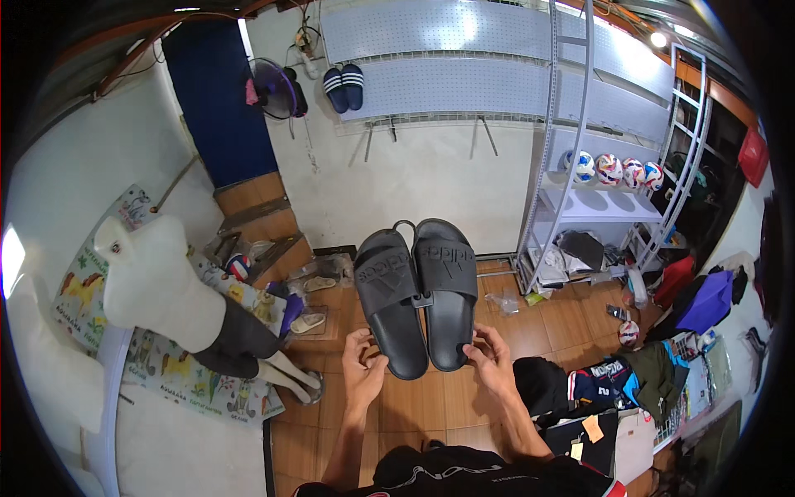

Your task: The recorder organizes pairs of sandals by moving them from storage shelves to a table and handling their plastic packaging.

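Note:
A pair of black Adidas slide sandals is held up in front of me, the left slide (392,304) and the right slide (448,298) side by side, soles down and toes away from me. A black hanger loop (405,225) shows between their toe ends, and a small clip joins them near the straps. My left hand (364,366) grips the outer heel edge of the left slide. With thumb and fingers, my right hand (492,357) grips the outer heel edge of the right slide.
Navy striped slides (343,88) hang on the pegboard (435,87). A metal shelf (602,205) holds several balls. At left stands a mannequin (168,273) beside wooden steps (264,233). Folded clothes (602,382) lie at right; a plastic bag (504,303) is on the floor.

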Available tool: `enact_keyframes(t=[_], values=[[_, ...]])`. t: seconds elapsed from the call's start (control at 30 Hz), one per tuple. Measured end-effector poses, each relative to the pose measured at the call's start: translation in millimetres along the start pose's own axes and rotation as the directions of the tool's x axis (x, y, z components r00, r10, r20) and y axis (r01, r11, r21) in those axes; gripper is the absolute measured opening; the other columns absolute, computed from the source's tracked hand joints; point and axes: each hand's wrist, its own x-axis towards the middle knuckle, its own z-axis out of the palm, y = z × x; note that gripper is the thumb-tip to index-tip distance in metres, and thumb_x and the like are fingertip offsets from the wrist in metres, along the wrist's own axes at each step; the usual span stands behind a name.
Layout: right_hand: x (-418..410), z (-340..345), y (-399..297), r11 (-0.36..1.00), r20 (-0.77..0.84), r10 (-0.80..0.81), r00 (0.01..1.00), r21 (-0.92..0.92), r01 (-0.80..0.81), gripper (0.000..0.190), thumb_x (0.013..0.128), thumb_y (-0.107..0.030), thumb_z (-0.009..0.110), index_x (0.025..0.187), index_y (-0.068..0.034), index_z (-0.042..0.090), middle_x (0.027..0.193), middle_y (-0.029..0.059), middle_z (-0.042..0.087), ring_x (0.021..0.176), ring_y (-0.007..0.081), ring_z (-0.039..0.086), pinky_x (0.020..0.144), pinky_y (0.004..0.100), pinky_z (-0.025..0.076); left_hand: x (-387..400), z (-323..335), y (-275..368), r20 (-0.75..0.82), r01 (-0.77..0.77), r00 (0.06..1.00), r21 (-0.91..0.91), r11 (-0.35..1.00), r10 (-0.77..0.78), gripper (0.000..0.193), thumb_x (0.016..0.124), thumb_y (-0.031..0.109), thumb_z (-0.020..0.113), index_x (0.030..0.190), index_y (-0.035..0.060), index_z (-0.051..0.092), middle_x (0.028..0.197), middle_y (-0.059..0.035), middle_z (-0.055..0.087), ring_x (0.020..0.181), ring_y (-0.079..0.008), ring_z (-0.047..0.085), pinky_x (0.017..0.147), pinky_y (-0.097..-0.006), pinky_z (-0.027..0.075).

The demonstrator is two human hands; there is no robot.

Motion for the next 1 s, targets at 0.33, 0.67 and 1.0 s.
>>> enact_keyframes(t=[0.33, 0.67, 1.0], values=[[176.8, 9.0, -1.7, 0.972, -0.007, -0.179, 0.984, -0.155, 0.176, 0.042, 0.088, 0.006, 0.064, 0.129, -0.002, 0.056, 0.108, 0.0008, 0.060, 0.094, 0.0104, 0.058, 0.078, 0.0243, 0.052, 172.2, 29.1, -38.8, 0.003, -0.053, 0.999, -0.131, 0.990, 0.054, 0.048, 0.079, -0.012, 0.054, 0.125, 0.0006, 0.049, 0.111, -0.0094, 0.058, 0.097, -0.0133, 0.059, 0.085, -0.0243, 0.048], [372.8, 48.5, -39.7, 0.948, -0.015, -0.295, 0.955, -0.126, 0.291, 0.042, 0.090, 0.007, 0.062, 0.130, 0.000, 0.056, 0.115, 0.0037, 0.061, 0.091, 0.0104, 0.061, 0.073, 0.0238, 0.051, 396.4, 43.4, -48.6, 0.163, -0.077, 0.980, -0.195, 0.978, 0.110, 0.051, 0.084, -0.013, 0.058, 0.130, 0.0015, 0.045, 0.110, -0.0108, 0.059, 0.093, -0.0112, 0.061, 0.082, -0.0230, 0.050], [527.9, 69.2, -61.0, 0.896, -0.057, -0.434, 0.899, -0.134, 0.424, 0.043, 0.091, 0.001, 0.066, 0.132, 0.000, 0.054, 0.113, 0.0029, 0.057, 0.094, 0.0133, 0.059, 0.073, 0.0254, 0.053, 572.7, 75.6, -71.1, 0.226, -0.130, 0.959, -0.177, 0.976, 0.169, 0.057, 0.083, -0.008, 0.069, 0.133, 0.0011, 0.045, 0.121, -0.0138, 0.056, 0.109, -0.0185, 0.057, 0.087, -0.0271, 0.051]])
